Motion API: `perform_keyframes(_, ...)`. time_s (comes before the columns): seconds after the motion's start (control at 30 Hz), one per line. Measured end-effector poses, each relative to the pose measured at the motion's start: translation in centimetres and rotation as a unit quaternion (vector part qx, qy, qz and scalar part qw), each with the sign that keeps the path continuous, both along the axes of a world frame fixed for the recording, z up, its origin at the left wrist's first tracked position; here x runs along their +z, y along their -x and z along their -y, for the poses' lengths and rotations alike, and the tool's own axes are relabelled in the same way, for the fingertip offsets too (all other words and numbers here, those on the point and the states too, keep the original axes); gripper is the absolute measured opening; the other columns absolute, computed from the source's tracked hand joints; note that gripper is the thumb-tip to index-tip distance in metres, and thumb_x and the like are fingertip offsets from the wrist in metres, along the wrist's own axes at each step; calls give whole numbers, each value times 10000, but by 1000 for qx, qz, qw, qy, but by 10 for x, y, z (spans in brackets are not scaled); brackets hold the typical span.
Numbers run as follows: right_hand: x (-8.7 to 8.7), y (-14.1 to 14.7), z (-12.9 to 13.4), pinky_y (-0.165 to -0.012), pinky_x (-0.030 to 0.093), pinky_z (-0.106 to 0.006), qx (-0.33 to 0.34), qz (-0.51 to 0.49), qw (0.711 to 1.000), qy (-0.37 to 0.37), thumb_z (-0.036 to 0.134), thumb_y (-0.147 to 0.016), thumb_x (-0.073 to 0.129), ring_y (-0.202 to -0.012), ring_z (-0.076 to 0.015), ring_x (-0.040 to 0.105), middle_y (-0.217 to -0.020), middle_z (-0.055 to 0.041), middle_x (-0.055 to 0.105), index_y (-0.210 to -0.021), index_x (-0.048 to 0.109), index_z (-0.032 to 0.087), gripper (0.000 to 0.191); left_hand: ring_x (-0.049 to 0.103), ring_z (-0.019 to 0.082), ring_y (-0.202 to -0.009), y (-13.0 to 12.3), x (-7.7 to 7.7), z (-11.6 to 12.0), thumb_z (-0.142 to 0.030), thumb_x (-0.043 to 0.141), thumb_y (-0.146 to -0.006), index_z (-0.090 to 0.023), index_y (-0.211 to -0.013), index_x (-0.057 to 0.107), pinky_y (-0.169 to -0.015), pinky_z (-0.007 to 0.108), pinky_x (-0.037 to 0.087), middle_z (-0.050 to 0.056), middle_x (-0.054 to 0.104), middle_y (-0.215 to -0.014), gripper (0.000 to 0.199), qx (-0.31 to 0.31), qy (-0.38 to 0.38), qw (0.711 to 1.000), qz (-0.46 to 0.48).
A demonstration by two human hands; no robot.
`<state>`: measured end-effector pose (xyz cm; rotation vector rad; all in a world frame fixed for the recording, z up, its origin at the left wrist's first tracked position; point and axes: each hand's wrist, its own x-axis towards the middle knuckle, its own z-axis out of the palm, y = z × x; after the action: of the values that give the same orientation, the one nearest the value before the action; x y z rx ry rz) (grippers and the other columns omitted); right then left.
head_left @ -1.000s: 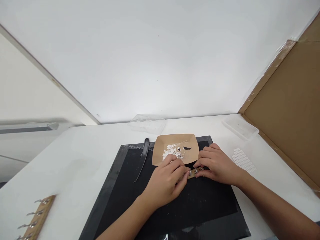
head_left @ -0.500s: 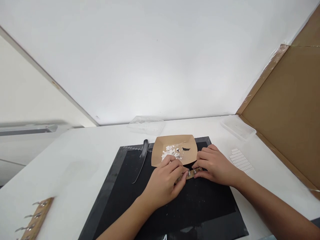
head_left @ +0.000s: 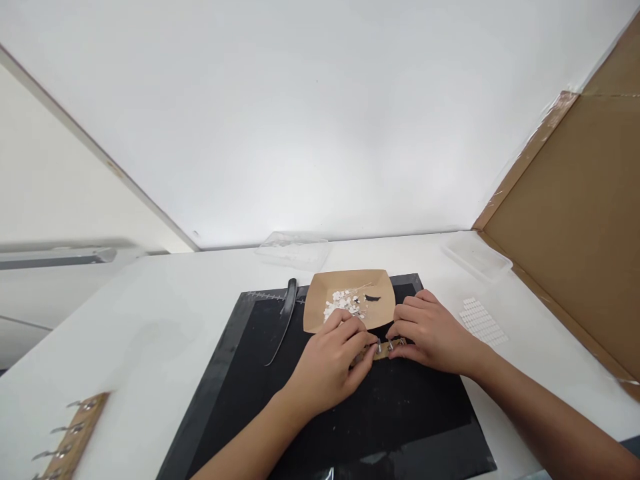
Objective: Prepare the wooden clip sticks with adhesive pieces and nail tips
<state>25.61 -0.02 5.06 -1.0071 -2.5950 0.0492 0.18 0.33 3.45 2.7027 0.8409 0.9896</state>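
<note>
Between my hands, on the black mat (head_left: 390, 413), lies a small wooden strip with metal hooks (head_left: 382, 351). My left hand (head_left: 336, 360) is closed around the strip's left part, thumb and fingers pinching near a hook. On the strip's right part my right hand (head_left: 425, 333) is closed too, fingertips at the hooks there. Both hands cover much of the strip, so its ends are partly hidden. Just behind the hands stands a brown paper tray (head_left: 385, 283) holding small white scraps (head_left: 345, 298) and a dark sliver (head_left: 373, 298).
A black-handled curved tool (head_left: 287, 313) lies left of the tray. Another wooden hook rack (head_left: 80, 427) sits at the lower left. At the back are a clear plastic bag (head_left: 295, 250) and a clear plastic lid (head_left: 477, 257). A sheet of white stickers (head_left: 483, 320) lies right.
Both hands stay almost in place on the hook strip. The view has shifted very slightly; the other things lie where they were.
</note>
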Motion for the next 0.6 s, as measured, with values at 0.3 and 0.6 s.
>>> perform_keyframes(0.3, -3, -5, -3, -839, 306, -358, 1, -52, 996, 73, 452, -909, 841, -917, -185, 602, -944, 5, 708, -1018, 738, 245, 256, 537, 244, -921, 1, 1, 0, -222, 658, -987, -202, -964, 712, -747, 360, 511, 71, 647, -928, 62, -10, 9, 1000, -27)
perform_keyframes(0.6, -6, -8, -7, -856, 331, -354, 19, -86, 992, 85, 533, -857, 862, -931, -182, 616, -982, 0, 707, -1045, 752, 255, 353, 539, 241, -948, 3, -3, 1, -245, 651, -1000, -196, -968, 723, -752, 358, 517, 79, 653, -971, 93, -6, 12, 999, -32)
